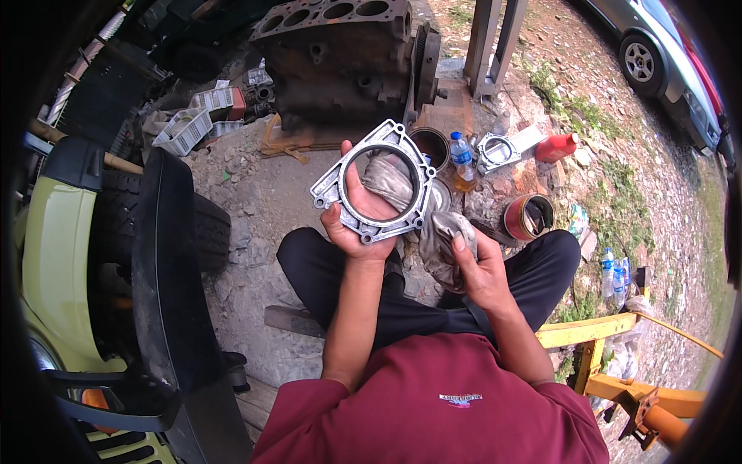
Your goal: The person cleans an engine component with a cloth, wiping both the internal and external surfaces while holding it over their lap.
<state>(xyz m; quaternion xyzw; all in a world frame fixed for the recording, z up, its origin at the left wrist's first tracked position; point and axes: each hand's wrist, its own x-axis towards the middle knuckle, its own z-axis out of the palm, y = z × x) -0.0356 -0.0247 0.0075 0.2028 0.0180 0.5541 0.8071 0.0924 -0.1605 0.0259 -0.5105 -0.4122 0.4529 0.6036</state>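
My left hand (362,232) holds up a cast-metal crankshaft seal housing (372,228), its large round opening facing the camera and its dark seal ring lining the edge. A grey, stained cloth (443,255) is gripped by my right hand (481,267), just right of the housing. Part of the cloth shows through the housing's opening, in front of my left palm. Beyond them, an engine block (342,69) stands on cardboard, with cylinder bores facing up. A second, similar metal housing (498,149) lies on the ground to the right.
A plastic bottle (462,156), an open can (430,146), a red can (528,217) and a red container (556,148) stand or lie nearby. White baskets (182,130) sit left of the block. A light-green vehicle (58,249) is at left; a yellow metal frame (597,329) stands at right.
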